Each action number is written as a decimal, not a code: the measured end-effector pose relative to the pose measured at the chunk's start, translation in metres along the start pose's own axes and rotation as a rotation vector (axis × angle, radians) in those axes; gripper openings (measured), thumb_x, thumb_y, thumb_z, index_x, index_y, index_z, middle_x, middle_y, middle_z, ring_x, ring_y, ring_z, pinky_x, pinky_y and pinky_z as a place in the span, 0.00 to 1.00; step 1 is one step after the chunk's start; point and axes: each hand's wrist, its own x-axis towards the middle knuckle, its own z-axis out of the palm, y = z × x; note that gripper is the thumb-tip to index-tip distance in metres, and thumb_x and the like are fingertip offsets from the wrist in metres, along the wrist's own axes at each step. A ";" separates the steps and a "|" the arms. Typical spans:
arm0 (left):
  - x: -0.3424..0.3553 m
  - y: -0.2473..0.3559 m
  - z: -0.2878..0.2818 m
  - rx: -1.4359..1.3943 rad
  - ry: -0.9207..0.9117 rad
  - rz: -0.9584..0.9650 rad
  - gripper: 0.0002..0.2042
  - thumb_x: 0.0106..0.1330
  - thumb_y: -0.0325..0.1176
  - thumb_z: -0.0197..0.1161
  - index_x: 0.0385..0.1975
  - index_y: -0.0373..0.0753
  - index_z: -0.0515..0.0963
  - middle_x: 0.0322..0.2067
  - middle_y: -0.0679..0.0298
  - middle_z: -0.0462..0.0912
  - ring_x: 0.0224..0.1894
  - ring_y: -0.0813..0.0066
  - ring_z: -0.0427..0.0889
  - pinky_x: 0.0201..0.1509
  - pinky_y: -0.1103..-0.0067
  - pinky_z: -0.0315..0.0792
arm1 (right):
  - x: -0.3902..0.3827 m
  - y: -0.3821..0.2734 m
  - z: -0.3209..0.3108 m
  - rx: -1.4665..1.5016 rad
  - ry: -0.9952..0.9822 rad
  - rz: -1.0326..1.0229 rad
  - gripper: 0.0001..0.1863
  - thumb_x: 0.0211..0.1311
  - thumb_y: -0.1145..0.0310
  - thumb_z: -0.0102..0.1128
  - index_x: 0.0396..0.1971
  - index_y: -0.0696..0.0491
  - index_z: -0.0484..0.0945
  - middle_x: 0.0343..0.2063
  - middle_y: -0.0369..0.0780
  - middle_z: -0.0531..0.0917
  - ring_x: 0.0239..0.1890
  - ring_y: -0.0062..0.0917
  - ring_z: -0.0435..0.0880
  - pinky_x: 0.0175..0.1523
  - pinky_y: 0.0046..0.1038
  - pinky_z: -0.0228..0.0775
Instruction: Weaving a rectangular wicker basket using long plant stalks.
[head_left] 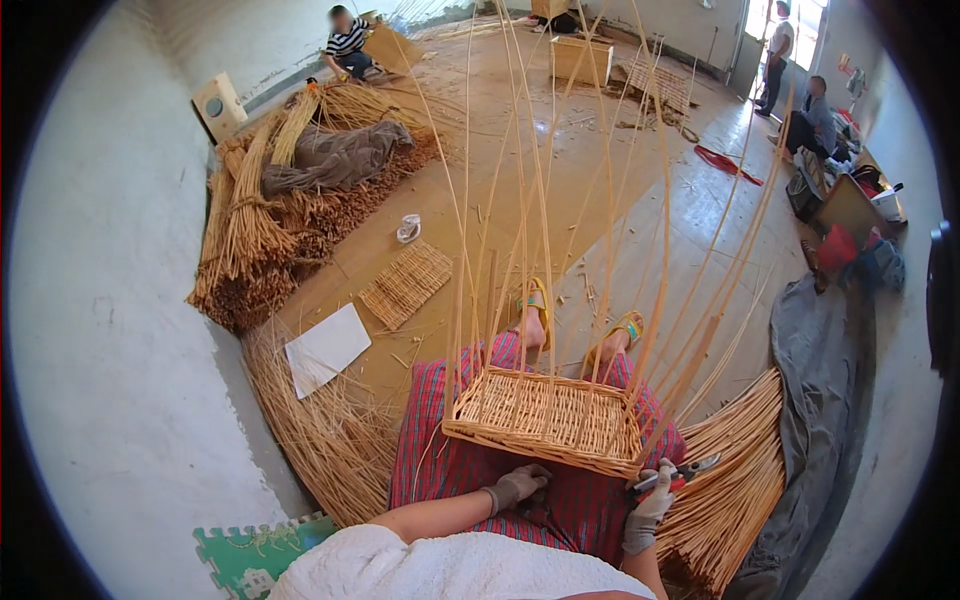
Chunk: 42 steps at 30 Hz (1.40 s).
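A shallow woven wicker tray (540,415) with long upright stakes rises from my lap, which is covered by red striped cloth (430,450). My left hand (515,485), in a grey glove, lies just below the tray on the cloth, fingers curled; what they hold, if anything, is hidden. My gloved right hand (650,505) grips pruning shears (690,470) with red on the handles, beside the tray's right corner. Loose pale rods (725,470) lie in a thick bundle to my right.
Rod bundles (250,230) line the left wall. A woven mat (405,285) and white sheet (328,350) lie ahead. A grey tarp (815,400) runs along the right. Three people are farther off: one crouching (348,45), one standing (775,55), one sitting (810,130). A box (580,60) stands at the back.
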 end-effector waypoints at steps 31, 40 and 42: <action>-0.017 0.016 0.003 0.131 0.059 -0.079 0.16 0.72 0.39 0.53 0.56 0.44 0.74 0.43 0.64 0.82 0.37 0.72 0.83 0.38 0.73 0.78 | 0.006 0.007 -0.006 0.083 -0.022 0.014 0.17 0.70 0.56 0.53 0.49 0.52 0.72 0.19 0.38 0.79 0.17 0.28 0.78 0.23 0.32 0.73; 0.008 -0.003 -0.009 0.316 0.048 0.050 0.17 0.71 0.40 0.55 0.56 0.44 0.75 0.43 0.61 0.82 0.39 0.72 0.82 0.40 0.73 0.78 | 0.004 0.003 -0.002 0.137 -0.001 0.072 0.14 0.71 0.60 0.53 0.47 0.53 0.71 0.20 0.41 0.77 0.18 0.32 0.79 0.23 0.35 0.74; 0.005 0.000 -0.008 0.379 0.038 0.100 0.17 0.71 0.40 0.55 0.56 0.44 0.75 0.44 0.61 0.82 0.40 0.71 0.82 0.41 0.72 0.78 | 0.001 -0.002 -0.002 0.126 -0.006 0.036 0.14 0.71 0.61 0.53 0.47 0.53 0.70 0.20 0.42 0.78 0.18 0.32 0.79 0.23 0.35 0.74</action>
